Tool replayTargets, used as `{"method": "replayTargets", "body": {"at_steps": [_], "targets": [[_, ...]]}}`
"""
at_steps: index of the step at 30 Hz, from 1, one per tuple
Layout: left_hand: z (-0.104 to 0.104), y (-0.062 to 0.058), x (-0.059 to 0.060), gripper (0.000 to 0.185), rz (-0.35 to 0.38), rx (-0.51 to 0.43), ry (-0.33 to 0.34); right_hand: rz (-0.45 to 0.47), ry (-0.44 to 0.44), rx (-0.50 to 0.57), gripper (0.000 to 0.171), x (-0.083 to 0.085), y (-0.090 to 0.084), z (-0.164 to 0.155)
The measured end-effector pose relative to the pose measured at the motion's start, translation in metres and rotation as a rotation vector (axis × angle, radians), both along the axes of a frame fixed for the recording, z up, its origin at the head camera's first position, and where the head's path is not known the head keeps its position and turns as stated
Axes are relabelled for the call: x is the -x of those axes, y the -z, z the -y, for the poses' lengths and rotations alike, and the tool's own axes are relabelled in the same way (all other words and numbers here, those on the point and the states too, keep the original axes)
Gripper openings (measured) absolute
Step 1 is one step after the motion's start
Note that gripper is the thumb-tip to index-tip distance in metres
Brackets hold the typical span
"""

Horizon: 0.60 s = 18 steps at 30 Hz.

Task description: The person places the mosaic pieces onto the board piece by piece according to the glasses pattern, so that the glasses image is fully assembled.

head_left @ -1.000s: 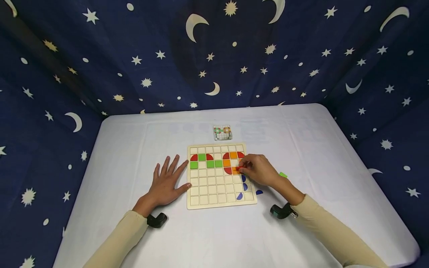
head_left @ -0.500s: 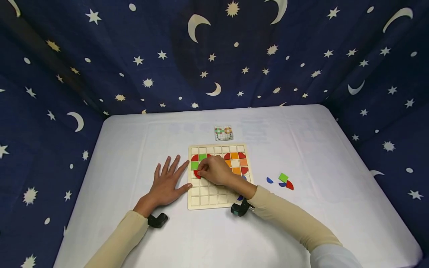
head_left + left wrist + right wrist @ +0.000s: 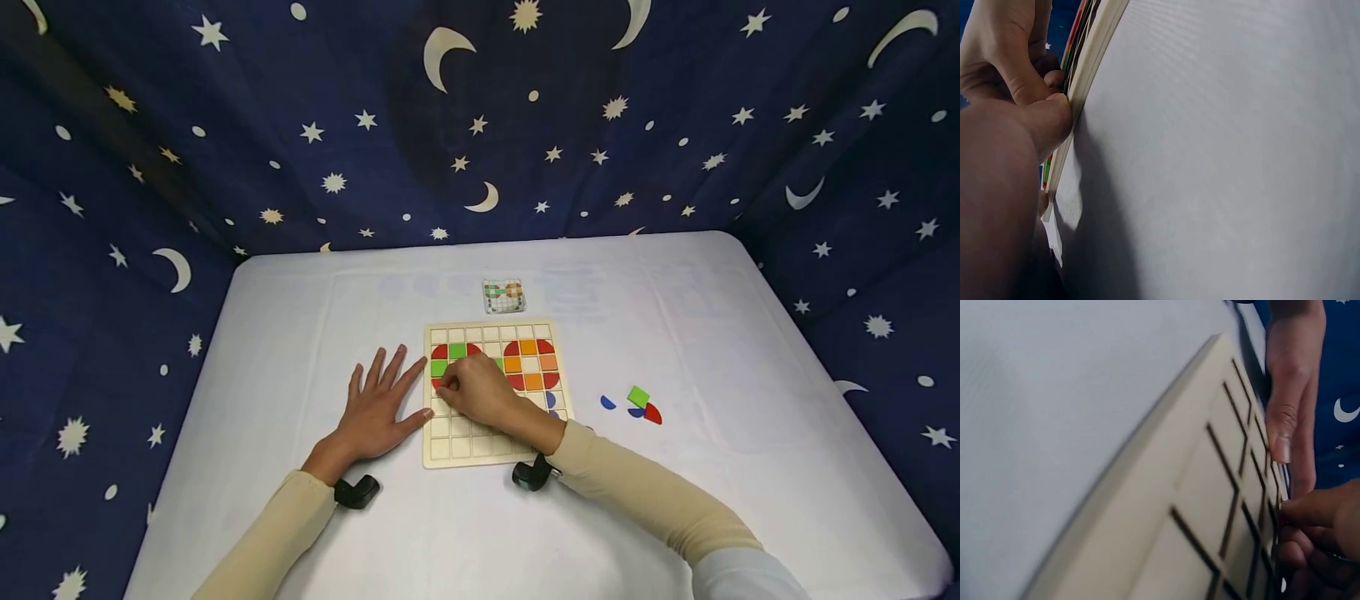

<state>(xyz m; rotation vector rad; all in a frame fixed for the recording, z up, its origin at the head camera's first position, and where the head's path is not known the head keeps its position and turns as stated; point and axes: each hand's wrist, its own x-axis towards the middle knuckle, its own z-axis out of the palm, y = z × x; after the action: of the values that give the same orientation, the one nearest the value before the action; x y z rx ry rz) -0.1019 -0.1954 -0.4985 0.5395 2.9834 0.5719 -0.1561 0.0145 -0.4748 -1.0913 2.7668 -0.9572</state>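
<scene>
A pale wooden grid board [image 3: 472, 451] holds red quarter-circle, green square and orange square pieces in its upper rows. My right hand [image 3: 483, 392] reaches across it, thumb and fingertips pinching a red quarter-circle piece [image 3: 436, 383] at the third cell down in the left column. Most of that piece is hidden by the fingers; a sliver of red shows in the right wrist view. My left hand [image 3: 375, 421] lies flat with fingers spread, its thumb [image 3: 1054, 122] and index fingertip right at the board's left edge.
A small pattern card [image 3: 504, 297] lies behind the board. Right of the board lie a green square [image 3: 638, 397], a red quarter-circle [image 3: 653, 413] and blue half-circles [image 3: 608, 402]. More blue half-circles [image 3: 551, 400] rest on the board's right side. A starry curtain [image 3: 375, 208] surrounds the white table.
My right hand has moved left from the right-hand ring of pieces to the board's left column, where it now presses the red piece down. The left hand stays put.
</scene>
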Motion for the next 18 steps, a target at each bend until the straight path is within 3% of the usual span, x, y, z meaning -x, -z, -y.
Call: {"method": "replayTargets", "body": {"at_steps": [10, 18], "targets": [[-0.003, 0.001, 0.001, 0.078, 0.007, -0.007, -0.004, 0.035, 0.053, 0.018, 0.011, -0.004, -0.002, -0.023], [-0.002, 0.002, 0.001, 0.08, 0.023, 0.006, -0.021, 0.08, 0.315, -0.006, 0.012, -0.013, -0.008, -0.077]]}}
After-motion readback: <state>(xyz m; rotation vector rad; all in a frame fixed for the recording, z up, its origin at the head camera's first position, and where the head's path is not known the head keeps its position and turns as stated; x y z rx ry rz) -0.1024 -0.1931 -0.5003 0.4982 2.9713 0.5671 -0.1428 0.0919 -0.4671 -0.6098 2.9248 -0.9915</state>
